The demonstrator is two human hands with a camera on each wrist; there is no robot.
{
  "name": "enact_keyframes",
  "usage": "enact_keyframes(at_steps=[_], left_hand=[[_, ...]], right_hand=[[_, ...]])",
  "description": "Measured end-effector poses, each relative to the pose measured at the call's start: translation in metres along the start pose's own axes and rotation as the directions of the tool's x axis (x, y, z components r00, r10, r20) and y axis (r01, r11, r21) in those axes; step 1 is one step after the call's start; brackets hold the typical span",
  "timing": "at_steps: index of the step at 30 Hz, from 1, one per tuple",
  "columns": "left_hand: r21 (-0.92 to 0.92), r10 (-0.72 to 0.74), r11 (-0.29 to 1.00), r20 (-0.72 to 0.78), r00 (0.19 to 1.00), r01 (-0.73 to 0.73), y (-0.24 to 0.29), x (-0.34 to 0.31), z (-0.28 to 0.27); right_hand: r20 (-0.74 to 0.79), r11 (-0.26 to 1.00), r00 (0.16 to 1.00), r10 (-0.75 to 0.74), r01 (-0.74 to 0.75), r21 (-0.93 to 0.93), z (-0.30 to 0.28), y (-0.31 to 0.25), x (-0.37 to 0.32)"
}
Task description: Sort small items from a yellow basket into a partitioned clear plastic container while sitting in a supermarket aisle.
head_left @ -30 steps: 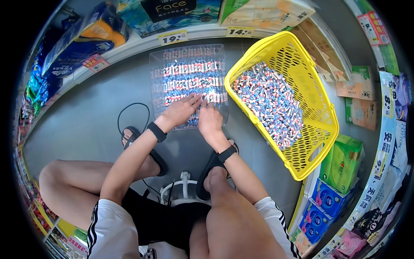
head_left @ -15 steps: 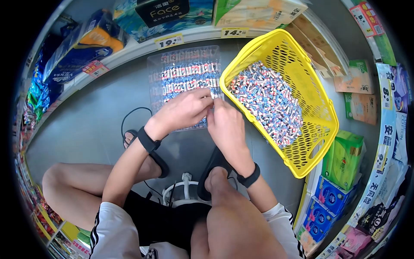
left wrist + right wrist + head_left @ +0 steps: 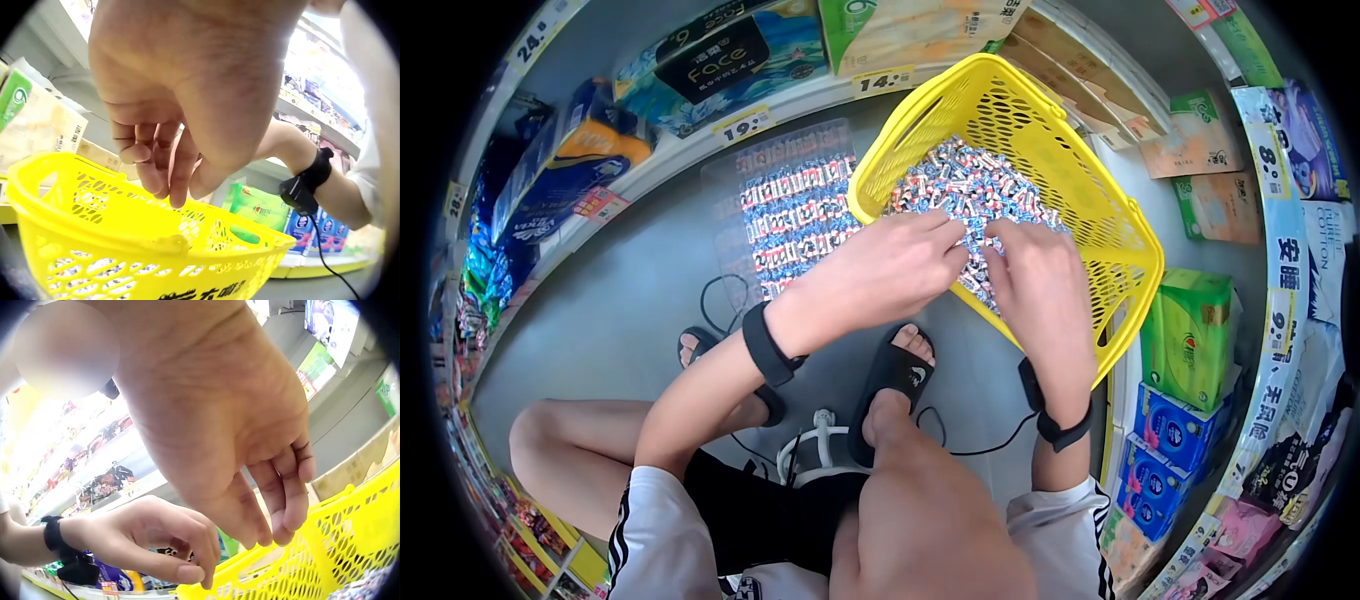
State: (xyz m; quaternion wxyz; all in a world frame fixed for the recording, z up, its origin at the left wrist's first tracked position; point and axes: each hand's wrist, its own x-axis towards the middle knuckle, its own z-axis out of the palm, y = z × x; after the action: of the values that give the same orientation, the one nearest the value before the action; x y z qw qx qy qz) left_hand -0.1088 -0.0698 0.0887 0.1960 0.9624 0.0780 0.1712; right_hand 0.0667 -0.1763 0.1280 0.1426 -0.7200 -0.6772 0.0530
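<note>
A yellow perforated shopping basket point(image 3: 875, 175) stands on the floor, part filled with a heap of small wrapped candies point(image 3: 970, 175) in blue, white and red. My left hand point(image 3: 890, 265) hovers over the basket's near edge, its fingers hanging loosely bent. Beside it, my right hand point(image 3: 1045, 285) is above the candies with fingers pointing down and relaxed. Both wrist views show the left hand point(image 3: 187, 94) and the right hand point(image 3: 219, 419) with nothing visible between the fingers. Left of the basket sits a clear plastic box point(image 3: 730, 185) with candies in neat rows point(image 3: 795, 210), partly covered by the left forearm.
Shelves with tissue packs point(image 3: 730, 60) curve round behind the box and basket. Green point(image 3: 1190, 340) and blue packs point(image 3: 1155, 485) stand at the right. My sandalled feet point(image 3: 890, 385) are on the floor, with a thin black cable point(image 3: 990, 450) nearby.
Both hands have moved right, from the rows in the clear box to over the basket, and have drawn apart. The head view has turned right.
</note>
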Motion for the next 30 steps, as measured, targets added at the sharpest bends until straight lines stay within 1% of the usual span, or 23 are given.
enact_keyframes(at_steps=[1, 3, 5, 7, 9, 11, 12, 13, 14, 15, 16, 17, 18, 20, 21, 23, 24, 26, 27, 28, 29, 30], left_hand=[[0.007, 0.018, 1.0, 0.015, 1.0, -0.019, 0.001, 0.009, 0.003], [-0.016, 0.025, 1.0, 0.013, 1.0, -0.025, 0.0, 0.028, 0.012], [0.063, 0.062, 0.996, 0.004, 0.998, -0.062, -0.006, 0.046, 0.021], [0.083, 0.07, 0.994, 0.025, 0.997, -0.072, -0.013, 0.06, 0.037], [0.139, 0.07, 0.987, 0.067, 0.995, -0.079, -0.021, 0.071, 0.052], [0.158, 0.076, 0.984, 0.075, 0.994, -0.087, -0.029, 0.082, 0.068], [0.204, 0.084, 0.973, 0.136, 0.987, -0.111, -0.033, 0.086, 0.076], [0.25, 0.087, 0.959, 0.195, 0.977, -0.136, -0.036, 0.09, 0.082], [0.25, 0.088, 0.959, 0.197, 0.976, -0.137, -0.039, 0.093, 0.087], [0.244, 0.069, 0.96, 0.269, 0.961, -0.137, -0.041, 0.096, 0.092], [0.238, 0.05, 0.962, 0.34, 0.939, -0.137, -0.044, 0.1, 0.098], [0.236, 0.051, 0.962, 0.343, 0.938, -0.139, -0.046, 0.103, 0.105], [0.236, 0.003, 0.965, 0.416, 0.909, -0.111, -0.046, 0.106, 0.109], [0.244, -0.067, 0.967, 0.533, 0.843, -0.078, -0.048, 0.113, 0.117], [0.241, -0.064, 0.967, 0.536, 0.842, -0.079, -0.048, 0.115, 0.12], [0.202, -0.098, 0.979, 0.602, 0.792, -0.032, -0.048, 0.119, 0.123], [0.198, -0.098, 0.979, 0.639, 0.763, -0.04, -0.047, 0.122, 0.126], [0.189, -0.103, 0.982, 0.631, 0.769, -0.023, -0.048, 0.122, 0.141], [0.179, -0.11, 0.984, 0.622, 0.775, -0.004, -0.049, 0.121, 0.152], [0.195, -0.106, 0.98, 0.711, 0.695, -0.05, -0.051, 0.127, 0.161], [0.192, -0.104, 0.98, 0.712, 0.694, -0.051, -0.052, 0.126, 0.169], [0.176, -0.074, 0.981, 0.724, 0.686, -0.081, -0.049, 0.124, 0.169]], right_hand=[[-0.003, 1.0, 1.0, 0.005, -0.005, -0.002, -0.003, 0.01, 0.001], [0.012, 0.993, 1.0, 0.008, -0.006, -0.114, -0.007, 0.03, 0.001], [0.017, 0.991, 1.0, 0.018, -0.016, -0.13, -0.007, 0.05, 0.005], [0.033, 0.979, 0.999, 0.018, -0.011, -0.205, -0.003, 0.07, 0.007], [0.028, 0.977, 0.999, 0.017, -0.01, -0.213, 0.007, 0.089, 0.009], [0.061, 0.967, 0.998, -0.006, 0.021, -0.254, 0.022, 0.108, 0.012], [0.061, 0.967, 0.998, -0.002, 0.017, -0.254, 0.031, 0.116, 0.013], [0.097, 0.971, 0.995, -0.003, 0.026, -0.238, 0.041, 0.123, 0.014], [0.131, 0.975, 0.991, -0.006, 0.035, -0.222, 0.05, 0.129, 0.015], [0.131, 0.975, 0.991, -0.004, 0.033, -0.221, 0.059, 0.134, 0.015], [0.166, 0.984, 0.986, 0.016, 0.014, -0.18, 0.067, 0.138, 0.015], [0.202, 0.99, 0.979, 0.035, -0.007, -0.14, 0.076, 0.141, 0.015], [0.202, 0.99, 0.979, 0.038, -0.01, -0.138, 0.082, 0.143, 0.016], [0.329, 0.98, 0.932, 0.152, -0.099, -0.172, 0.094, 0.147, 0.017], [0.331, 0.98, 0.931, 0.155, -0.103, -0.171, 0.097, 0.147, 0.017], [0.459, 0.95, 0.831, 0.314, -0.271, -0.159, 0.102, 0.148, 0.018], [0.458, 0.949, 0.831, 0.315, -0.272, -0.159, 0.106, 0.153, 0.017], [0.515, 0.95, 0.799, 0.311, -0.277, -0.144, 0.122, 0.167, 0.009], [0.515, 0.949, 0.798, 0.313, -0.279, -0.145, 0.128, 0.17, 0.007], [0.507, 0.934, 0.786, 0.353, -0.329, -0.141, 0.133, 0.172, 0.004], [0.499, 0.916, 0.772, 0.393, -0.377, -0.136, 0.137, 0.174, 0.001], [0.5, 0.915, 0.771, 0.394, -0.379, -0.137, 0.142, 0.177, 0.0]])
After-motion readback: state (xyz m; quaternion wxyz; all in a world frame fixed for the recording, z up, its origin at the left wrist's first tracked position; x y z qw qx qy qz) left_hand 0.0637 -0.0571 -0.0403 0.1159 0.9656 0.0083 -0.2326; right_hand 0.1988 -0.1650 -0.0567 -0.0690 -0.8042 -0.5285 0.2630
